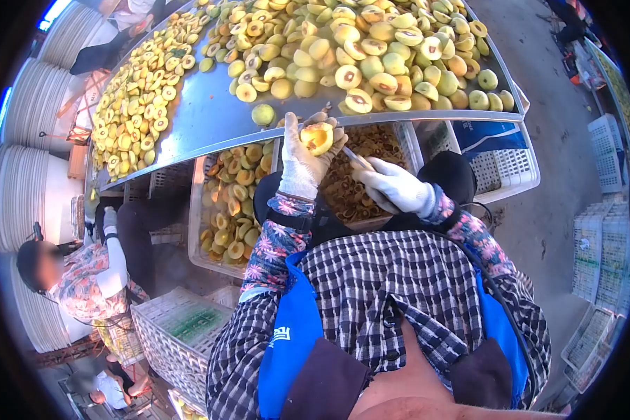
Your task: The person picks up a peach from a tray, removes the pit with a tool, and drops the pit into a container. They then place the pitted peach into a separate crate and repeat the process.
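A yellow peach half, its hollowed cut side showing, sits in my gloved left hand, with the fingers curled around it. My gloved right hand is closed on a knife with a pale handle, the thin metal tip pointing at the fruit. Both hands are in front of the metal table's near edge. Below them stands a crate of brown peach pits. To its left, another crate holds pitted peach halves. A single greenish peach lies on the table close to my left hand.
Heaped peach halves cover much of the metal table, with another pile at its left. A co-worker sits at the left. Stacked white crates stand behind that person; more crates stand at the right.
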Tool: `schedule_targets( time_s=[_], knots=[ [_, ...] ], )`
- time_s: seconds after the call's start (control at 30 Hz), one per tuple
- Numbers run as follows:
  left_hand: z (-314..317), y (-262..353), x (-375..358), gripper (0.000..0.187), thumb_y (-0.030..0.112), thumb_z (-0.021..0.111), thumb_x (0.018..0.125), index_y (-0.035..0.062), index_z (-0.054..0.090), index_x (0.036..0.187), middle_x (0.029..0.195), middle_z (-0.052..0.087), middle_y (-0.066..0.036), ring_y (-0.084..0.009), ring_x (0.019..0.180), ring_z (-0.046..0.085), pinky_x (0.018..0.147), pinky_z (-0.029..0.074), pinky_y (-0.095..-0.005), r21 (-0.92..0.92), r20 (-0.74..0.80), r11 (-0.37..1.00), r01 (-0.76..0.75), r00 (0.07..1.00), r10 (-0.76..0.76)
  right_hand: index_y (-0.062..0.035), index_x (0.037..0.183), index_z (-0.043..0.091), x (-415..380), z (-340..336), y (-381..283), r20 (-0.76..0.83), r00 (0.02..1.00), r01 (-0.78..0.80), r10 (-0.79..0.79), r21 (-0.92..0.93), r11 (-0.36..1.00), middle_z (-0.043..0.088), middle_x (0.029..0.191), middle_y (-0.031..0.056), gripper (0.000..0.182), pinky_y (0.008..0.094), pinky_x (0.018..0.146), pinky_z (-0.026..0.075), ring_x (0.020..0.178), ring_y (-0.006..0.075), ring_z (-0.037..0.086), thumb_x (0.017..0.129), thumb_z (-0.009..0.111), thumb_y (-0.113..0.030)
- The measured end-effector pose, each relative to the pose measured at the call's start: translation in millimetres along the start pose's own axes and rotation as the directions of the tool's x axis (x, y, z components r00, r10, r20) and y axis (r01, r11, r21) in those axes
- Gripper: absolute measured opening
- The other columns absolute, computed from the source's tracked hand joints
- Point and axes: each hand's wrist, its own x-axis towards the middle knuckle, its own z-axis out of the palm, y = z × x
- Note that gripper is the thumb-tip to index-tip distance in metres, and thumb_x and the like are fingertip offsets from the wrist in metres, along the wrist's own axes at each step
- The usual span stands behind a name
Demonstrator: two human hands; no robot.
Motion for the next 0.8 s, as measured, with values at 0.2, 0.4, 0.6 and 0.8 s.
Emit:
schedule_targets(
  time_s=[0.2,0.4,0.6,0.8],
  knots=[
    [18,-10,-10,0.057,0.058,0.046,0.092,0.0036,0.061,0.099,0.092,0.066,-0.014,-0.0304,0.08,0.066,0.08,0.055,-0.0458,0.106,0.026,0.993,-0.061,0.998,0.058,-0.0107,0.11,0.048,26,26,-16,0.048,0.998,0.038,-0.041,0.062,0.997,0.049,0.065,-0.0026,0.026,0.0209,0.041,0.036,0.046,0.0059,0.043,0.097,0.052,-0.033],
    [9,-21,0,0.053,0.055,0.051,0.091,0.004,0.062,0.099,0.093,0.066,-0.013,-0.0291,0.079,0.067,0.081,0.056,-0.0455,-0.017,0.076,0.999,0.051,0.996,-0.05,-0.0081,0.107,0.048,15,13,-11,0.138,0.99,0.013,-0.015,0.017,1.0,0.048,0.063,-0.0016,0.026,0.022,0.039,0.035,0.044,0.0068,0.043,0.097,0.051,-0.032],
    [7,-7,4,0.053,0.053,0.053,0.091,0.0017,0.06,0.102,0.095,0.066,-0.015,-0.0306,0.083,0.065,0.082,0.054,-0.0454,0.036,-0.062,0.989,-0.14,0.988,0.142,-0.0036,0.101,0.049,-2,-31,28,0.025,0.972,0.167,-0.233,-0.771,0.614,0.063,0.074,0.0154,0.033,0.0415,0.061,0.049,0.068,0.0324,0.064,0.094,0.052,-0.036],
    [-50,88,-39,0.041,0.034,0.051,0.098,-0.0039,0.063,0.108,0.105,0.066,-0.012,-0.0156,0.091,0.062,0.083,0.051,-0.0292,0.707,-0.042,0.477,-0.523,0.642,0.766,-0.0027,0.098,0.049,-27,-38,23,-0.082,0.992,-0.039,-0.101,-0.927,0.374,0.062,0.073,0.0228,0.032,0.049,0.064,0.048,0.074,0.042,0.062,0.091,0.056,-0.033]
  ],
)
